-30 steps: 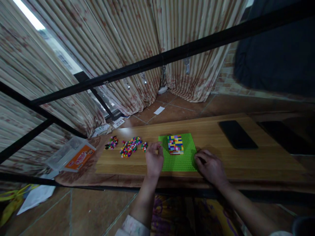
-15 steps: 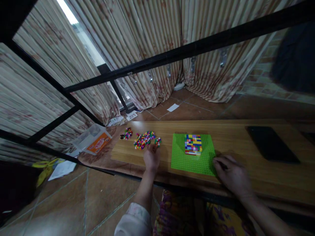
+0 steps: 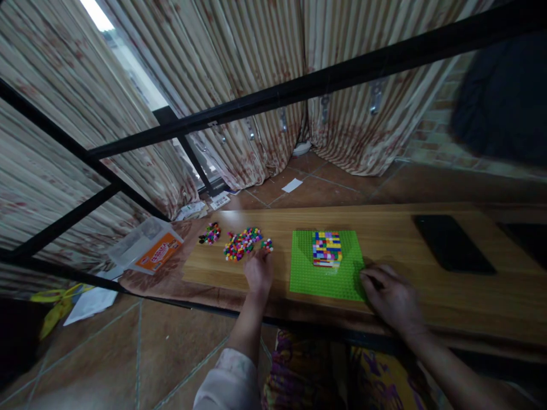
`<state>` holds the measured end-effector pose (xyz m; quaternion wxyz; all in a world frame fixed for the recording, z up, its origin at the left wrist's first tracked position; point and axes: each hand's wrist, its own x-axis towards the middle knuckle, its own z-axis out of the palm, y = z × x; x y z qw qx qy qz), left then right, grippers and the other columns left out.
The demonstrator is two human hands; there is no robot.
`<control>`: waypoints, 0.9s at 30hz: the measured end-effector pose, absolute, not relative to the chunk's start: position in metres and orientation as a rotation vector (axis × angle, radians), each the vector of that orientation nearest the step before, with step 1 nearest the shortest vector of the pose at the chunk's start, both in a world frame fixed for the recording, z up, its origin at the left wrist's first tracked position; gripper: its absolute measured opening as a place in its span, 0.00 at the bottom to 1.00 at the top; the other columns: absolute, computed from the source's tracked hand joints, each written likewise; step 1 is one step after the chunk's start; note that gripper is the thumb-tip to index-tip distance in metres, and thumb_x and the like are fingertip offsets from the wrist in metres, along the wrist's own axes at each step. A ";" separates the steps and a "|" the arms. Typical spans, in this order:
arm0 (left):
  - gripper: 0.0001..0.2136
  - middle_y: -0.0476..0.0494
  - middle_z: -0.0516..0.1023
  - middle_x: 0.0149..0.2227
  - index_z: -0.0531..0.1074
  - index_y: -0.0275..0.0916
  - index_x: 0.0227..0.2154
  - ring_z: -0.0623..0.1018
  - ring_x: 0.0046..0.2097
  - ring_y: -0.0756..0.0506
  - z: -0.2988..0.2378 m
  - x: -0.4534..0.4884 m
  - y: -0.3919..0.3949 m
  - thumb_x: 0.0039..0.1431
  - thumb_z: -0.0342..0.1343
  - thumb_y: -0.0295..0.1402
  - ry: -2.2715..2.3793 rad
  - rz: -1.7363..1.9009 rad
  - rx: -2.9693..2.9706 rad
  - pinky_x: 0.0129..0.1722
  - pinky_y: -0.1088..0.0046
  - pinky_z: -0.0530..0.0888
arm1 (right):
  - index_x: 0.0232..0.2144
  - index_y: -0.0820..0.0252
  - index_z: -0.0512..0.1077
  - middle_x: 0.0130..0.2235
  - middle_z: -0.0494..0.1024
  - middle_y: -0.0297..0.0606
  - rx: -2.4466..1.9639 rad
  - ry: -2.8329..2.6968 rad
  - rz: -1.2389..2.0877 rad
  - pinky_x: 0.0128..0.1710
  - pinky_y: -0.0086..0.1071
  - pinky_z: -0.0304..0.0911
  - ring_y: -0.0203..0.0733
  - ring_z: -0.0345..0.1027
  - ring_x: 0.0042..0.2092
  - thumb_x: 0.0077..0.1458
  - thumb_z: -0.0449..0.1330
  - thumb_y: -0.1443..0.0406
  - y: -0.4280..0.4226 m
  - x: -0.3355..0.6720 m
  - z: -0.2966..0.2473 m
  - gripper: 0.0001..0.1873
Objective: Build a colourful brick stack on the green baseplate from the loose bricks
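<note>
My left hand (image 3: 258, 272) is over the wooden tabletop, its fingers curled together at the near side of the loose toy bricks (image 3: 241, 244). Whatever may be between those fingertips is hidden. A small cluster of bricks (image 3: 267, 245) lies right beside them. To the right is a green studded baseplate (image 3: 316, 282), with a block of stacked multicoloured bricks (image 3: 327, 249) standing on its upper middle. My right hand (image 3: 393, 293) is closed, thumb and fingertips pinched at the right edge of the baseplate.
Another small brick pile (image 3: 210, 233) lies at the table's left end. Beyond it sits a clear plastic box (image 3: 145, 245) with an orange label. A black tablet-like slab (image 3: 453, 244) lies to the right. A dark metal rail (image 3: 265, 99) crosses before the curtains (image 3: 256, 51).
The whole view has shifted slightly, so the table's things appear a little further left. My left hand stays at the bricks and my right hand at the baseplate's edge.
</note>
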<state>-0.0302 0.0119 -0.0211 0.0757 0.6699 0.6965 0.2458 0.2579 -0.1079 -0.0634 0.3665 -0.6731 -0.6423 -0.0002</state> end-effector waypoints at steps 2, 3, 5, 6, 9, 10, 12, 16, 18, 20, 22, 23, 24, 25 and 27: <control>0.07 0.41 0.79 0.34 0.76 0.39 0.34 0.78 0.38 0.44 -0.020 -0.025 0.006 0.58 0.53 0.31 1.981 0.842 1.940 0.38 0.70 0.70 | 0.31 0.55 0.74 0.36 0.76 0.37 -1.737 -1.640 0.000 0.37 0.33 0.64 0.40 0.71 0.35 0.57 0.54 0.60 -0.108 0.257 -0.062 0.10; 0.07 0.42 0.79 0.34 0.76 0.39 0.34 0.78 0.37 0.45 -0.019 -0.021 0.002 0.58 0.53 0.30 1.903 0.913 1.909 0.38 0.71 0.70 | 0.31 0.55 0.74 0.36 0.76 0.37 -1.741 -1.630 -0.001 0.38 0.34 0.64 0.41 0.71 0.35 0.57 0.54 0.60 -0.108 0.256 -0.062 0.10; 0.07 0.44 0.79 0.34 0.76 0.38 0.33 0.78 0.36 0.47 -0.013 -0.007 -0.005 0.58 0.53 0.28 1.709 1.059 1.870 0.38 0.73 0.71 | 0.31 0.55 0.74 0.36 0.76 0.37 -1.748 -1.620 0.003 0.38 0.34 0.64 0.41 0.71 0.35 0.57 0.54 0.61 -0.108 0.255 -0.059 0.10; 0.06 0.44 0.79 0.33 0.76 0.38 0.33 0.78 0.36 0.48 -0.009 0.001 -0.007 0.58 0.53 0.27 1.609 1.116 1.866 0.38 0.73 0.72 | 0.31 0.55 0.74 0.36 0.76 0.37 -1.748 -1.621 0.007 0.38 0.34 0.64 0.41 0.71 0.35 0.57 0.54 0.61 -0.108 0.254 -0.058 0.10; 0.06 0.45 0.78 0.34 0.76 0.38 0.32 0.78 0.38 0.48 0.006 0.027 -0.012 0.57 0.53 0.25 1.386 1.186 1.904 0.40 0.73 0.73 | 0.31 0.55 0.73 0.35 0.76 0.37 -1.748 -1.638 0.015 0.39 0.34 0.63 0.41 0.70 0.35 0.58 0.54 0.62 -0.108 0.253 -0.056 0.09; 0.07 0.45 0.78 0.34 0.76 0.38 0.32 0.78 0.38 0.48 0.011 0.034 -0.012 0.56 0.53 0.24 1.338 1.189 1.922 0.41 0.73 0.73 | 0.31 0.55 0.73 0.35 0.76 0.37 -1.752 -1.642 0.011 0.39 0.34 0.63 0.41 0.70 0.36 0.58 0.53 0.62 -0.108 0.253 -0.056 0.09; 0.08 0.45 0.79 0.34 0.77 0.38 0.32 0.78 0.38 0.49 0.020 0.046 -0.011 0.56 0.53 0.23 1.262 1.189 1.940 0.41 0.73 0.73 | 0.31 0.56 0.73 0.35 0.75 0.37 -1.762 -1.646 0.004 0.39 0.34 0.63 0.41 0.70 0.36 0.58 0.53 0.63 -0.107 0.253 -0.056 0.09; 0.09 0.46 0.80 0.36 0.76 0.39 0.35 0.79 0.38 0.49 0.028 0.060 -0.009 0.56 0.53 0.22 1.216 1.169 1.950 0.42 0.72 0.75 | 0.30 0.56 0.73 0.33 0.75 0.37 -1.763 -1.648 0.018 0.39 0.34 0.63 0.41 0.70 0.35 0.58 0.53 0.63 -0.107 0.252 -0.055 0.09; 0.10 0.45 0.80 0.37 0.76 0.39 0.36 0.79 0.40 0.48 0.029 0.064 -0.008 0.55 0.54 0.21 1.246 1.119 2.008 0.44 0.70 0.74 | 0.30 0.56 0.73 0.33 0.74 0.36 -1.756 -1.641 0.028 0.39 0.33 0.62 0.40 0.69 0.35 0.58 0.53 0.64 -0.107 0.251 -0.054 0.09; 0.11 0.45 0.80 0.38 0.76 0.39 0.37 0.79 0.41 0.48 0.031 0.066 -0.007 0.55 0.54 0.20 1.271 1.051 2.083 0.45 0.69 0.74 | 0.30 0.56 0.73 0.33 0.74 0.36 -1.751 -1.631 0.036 0.39 0.33 0.62 0.40 0.69 0.35 0.58 0.53 0.65 -0.107 0.250 -0.052 0.08; 0.11 0.44 0.80 0.38 0.75 0.39 0.38 0.79 0.40 0.47 0.034 0.068 -0.006 0.55 0.54 0.20 1.283 0.984 2.142 0.44 0.69 0.75 | 0.30 0.56 0.73 0.33 0.74 0.37 -1.748 -1.625 0.039 0.39 0.33 0.62 0.40 0.69 0.35 0.57 0.54 0.65 -0.107 0.249 -0.051 0.08; 0.12 0.44 0.80 0.38 0.75 0.39 0.39 0.79 0.39 0.47 0.035 0.068 -0.005 0.54 0.54 0.19 1.291 0.953 2.167 0.44 0.69 0.75 | 0.30 0.56 0.73 0.33 0.74 0.37 -1.748 -1.623 0.038 0.39 0.33 0.62 0.40 0.69 0.35 0.57 0.54 0.65 -0.107 0.249 -0.051 0.08; 0.13 0.44 0.80 0.38 0.75 0.38 0.40 0.79 0.39 0.47 0.036 0.068 -0.004 0.54 0.54 0.19 1.300 0.924 2.188 0.43 0.69 0.75 | 0.30 0.56 0.73 0.33 0.74 0.37 -1.748 -1.621 0.036 0.39 0.33 0.62 0.40 0.69 0.35 0.57 0.54 0.65 -0.107 0.249 -0.051 0.08; 0.13 0.44 0.80 0.38 0.74 0.39 0.40 0.79 0.38 0.47 0.037 0.069 -0.003 0.54 0.54 0.19 1.307 0.897 2.207 0.42 0.69 0.76 | 0.30 0.56 0.73 0.33 0.74 0.37 -1.749 -1.622 0.037 0.39 0.33 0.62 0.40 0.69 0.36 0.57 0.54 0.65 -0.107 0.249 -0.051 0.08; 0.14 0.44 0.80 0.38 0.74 0.39 0.42 0.79 0.38 0.47 0.039 0.069 0.000 0.54 0.54 0.19 1.303 0.863 2.234 0.42 0.68 0.76 | 0.30 0.56 0.73 0.33 0.74 0.37 -1.751 -1.623 0.042 0.39 0.33 0.62 0.40 0.69 0.35 0.57 0.54 0.65 -0.107 0.249 -0.051 0.08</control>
